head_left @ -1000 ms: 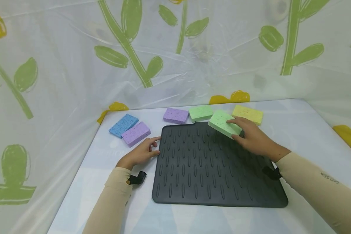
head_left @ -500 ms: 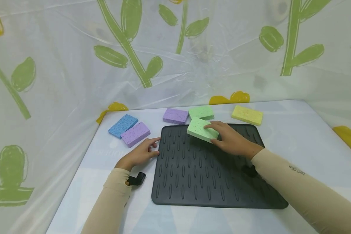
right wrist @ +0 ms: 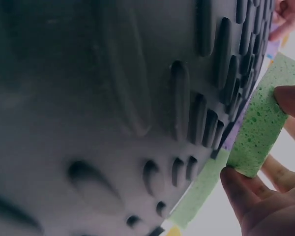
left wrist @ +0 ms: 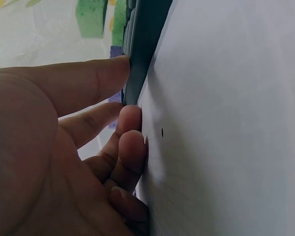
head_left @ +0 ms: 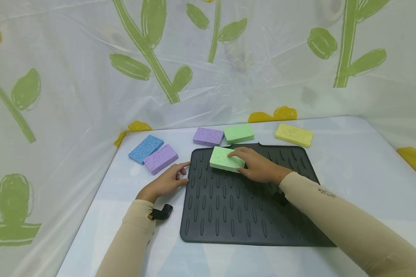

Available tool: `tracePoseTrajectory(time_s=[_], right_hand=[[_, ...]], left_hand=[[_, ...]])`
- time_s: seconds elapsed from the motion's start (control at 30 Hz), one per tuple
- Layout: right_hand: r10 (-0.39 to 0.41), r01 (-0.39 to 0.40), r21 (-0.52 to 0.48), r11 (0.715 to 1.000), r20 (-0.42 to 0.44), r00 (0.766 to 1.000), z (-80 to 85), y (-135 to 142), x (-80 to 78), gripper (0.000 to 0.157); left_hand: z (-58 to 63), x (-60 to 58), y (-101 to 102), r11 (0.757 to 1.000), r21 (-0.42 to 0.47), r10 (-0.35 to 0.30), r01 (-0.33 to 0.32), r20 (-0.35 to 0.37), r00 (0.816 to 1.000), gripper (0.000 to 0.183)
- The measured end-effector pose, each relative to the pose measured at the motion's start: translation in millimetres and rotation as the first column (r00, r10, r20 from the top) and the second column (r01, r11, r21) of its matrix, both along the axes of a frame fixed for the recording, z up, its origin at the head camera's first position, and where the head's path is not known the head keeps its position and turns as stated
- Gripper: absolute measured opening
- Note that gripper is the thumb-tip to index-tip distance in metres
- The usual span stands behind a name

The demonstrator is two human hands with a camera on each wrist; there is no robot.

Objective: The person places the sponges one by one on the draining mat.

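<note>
My right hand (head_left: 258,165) grips a light green sponge (head_left: 223,158) over the far left part of a black ridged mat (head_left: 228,207). In the right wrist view the green sponge (right wrist: 260,123) is pinched between thumb and fingers, and a small gap seems to part it from the mat (right wrist: 187,78). At the mat's left edge, my left hand (head_left: 166,180) touches with thumb and index fingertip. Seen from the left wrist, the thumb (left wrist: 103,81) meets the mat's side (left wrist: 142,44), while the other fingers bend loosely on the tabletop.
Behind the mat lie a purple sponge (head_left: 208,137), a second green sponge (head_left: 239,133) and a yellow sponge (head_left: 293,135). To the left, a blue sponge (head_left: 146,149) adjoins another purple sponge (head_left: 161,159). A plant-patterned curtain (head_left: 263,77) rises behind the white table (head_left: 124,200).
My right hand has carried the green sponge leftward across the far part of the mat, turning it flatter to the front. My left hand has stayed at the mat's left edge.
</note>
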State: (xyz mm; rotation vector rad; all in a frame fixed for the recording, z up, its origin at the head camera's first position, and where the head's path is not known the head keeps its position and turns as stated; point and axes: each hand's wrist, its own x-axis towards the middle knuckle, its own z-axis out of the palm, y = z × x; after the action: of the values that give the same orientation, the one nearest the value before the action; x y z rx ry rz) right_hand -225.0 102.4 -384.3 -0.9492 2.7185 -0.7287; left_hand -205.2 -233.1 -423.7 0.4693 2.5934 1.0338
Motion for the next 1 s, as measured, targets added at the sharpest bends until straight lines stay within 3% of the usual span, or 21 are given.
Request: tracePoseTrajectory(time_s=[0.37,1.0], right_hand=[[0.079,-0.080,0.037,0.996,0.033,0.996,-2.5,-28.1,-12.3,0.050],[0.093,-0.096,0.080,0.992,0.029,0.995,-8.9,-51.4,-26.7,0.049]], left_hand=[[-0.3,0.0,-3.0,1.000,0.007,-0.007,0.007,-0.014,1.000,0.065],[2.3,-1.4,-0.1,1.000,-0.017,0.015,-0.014,0.017,1.000,0.067]])
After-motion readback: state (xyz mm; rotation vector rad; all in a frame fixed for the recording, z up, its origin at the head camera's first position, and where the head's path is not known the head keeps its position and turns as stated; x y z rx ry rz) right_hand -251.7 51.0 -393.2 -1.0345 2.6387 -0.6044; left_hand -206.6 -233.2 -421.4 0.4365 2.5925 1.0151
